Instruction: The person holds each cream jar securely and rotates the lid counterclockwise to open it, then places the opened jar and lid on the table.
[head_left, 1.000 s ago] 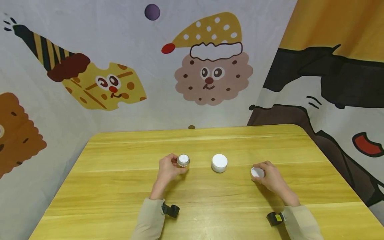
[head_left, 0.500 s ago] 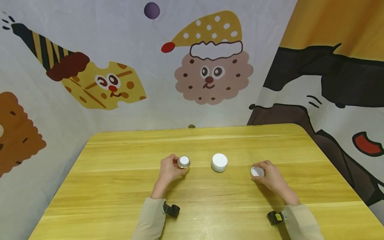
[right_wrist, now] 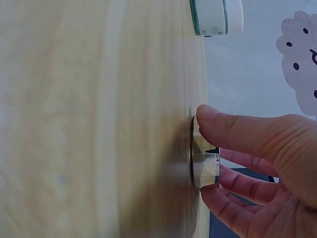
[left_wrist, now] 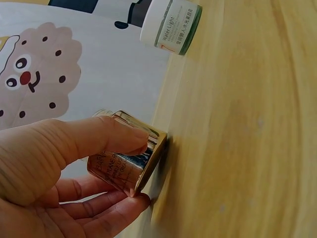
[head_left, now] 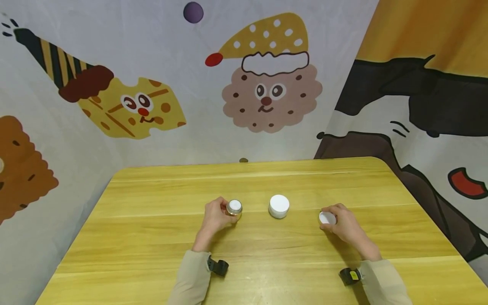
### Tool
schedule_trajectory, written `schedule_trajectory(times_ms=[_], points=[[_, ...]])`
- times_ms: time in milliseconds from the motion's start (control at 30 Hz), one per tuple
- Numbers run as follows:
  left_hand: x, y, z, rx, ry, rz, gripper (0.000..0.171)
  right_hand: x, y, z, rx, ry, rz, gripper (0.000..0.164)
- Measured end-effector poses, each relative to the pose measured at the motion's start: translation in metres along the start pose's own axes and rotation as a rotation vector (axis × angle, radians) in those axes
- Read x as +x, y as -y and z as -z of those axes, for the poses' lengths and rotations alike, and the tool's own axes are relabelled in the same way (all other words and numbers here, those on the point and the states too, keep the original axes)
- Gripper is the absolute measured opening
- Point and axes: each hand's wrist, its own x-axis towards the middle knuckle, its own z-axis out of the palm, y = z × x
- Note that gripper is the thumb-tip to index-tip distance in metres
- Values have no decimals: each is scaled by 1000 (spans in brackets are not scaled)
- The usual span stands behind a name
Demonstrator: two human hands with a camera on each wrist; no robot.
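Observation:
Thumb and fingers of my left hand (head_left: pixel 216 217) grip a small gold cream jar (left_wrist: pixel 126 158) by its sides, close over the table. Its lid is off, and a white round top (head_left: pixel 235 205) shows inside the silvery neck in the head view. Farther right, my right hand (head_left: pixel 345 224) pinches a shiny gold jar lid (right_wrist: pixel 205 168) at the tabletop. That lid lies upturned, its white inside (head_left: pixel 327 218) facing up. Between the hands stands a capped white cream jar (head_left: pixel 279 206), which neither hand touches; the left wrist view shows its green base and printed label.
The wooden table (head_left: pixel 152 254) runs back to a hanging cloth (head_left: pixel 206 144) printed with cartoon figures. A black wrist camera (head_left: pixel 218 267) sits on the left wrist, another black camera (head_left: pixel 348 276) on the right.
My left hand and the gold cream jar have shifted slightly to the right and nearer. The right hand, the lid and the white jar stay in place.

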Motion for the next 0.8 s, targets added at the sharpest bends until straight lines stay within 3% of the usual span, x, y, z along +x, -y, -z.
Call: schedule_trajectory(times_ms=[167,467,800], points=[[-1,-2,0,28,4,10,35,0,-1,0,0,2,0,42],[-4,-5,5,181,8,-1,39,0,0,0,5,-1,2,42],[-4,-3,6,209,31,12,43,0,1,0,-3,0,1,42]])
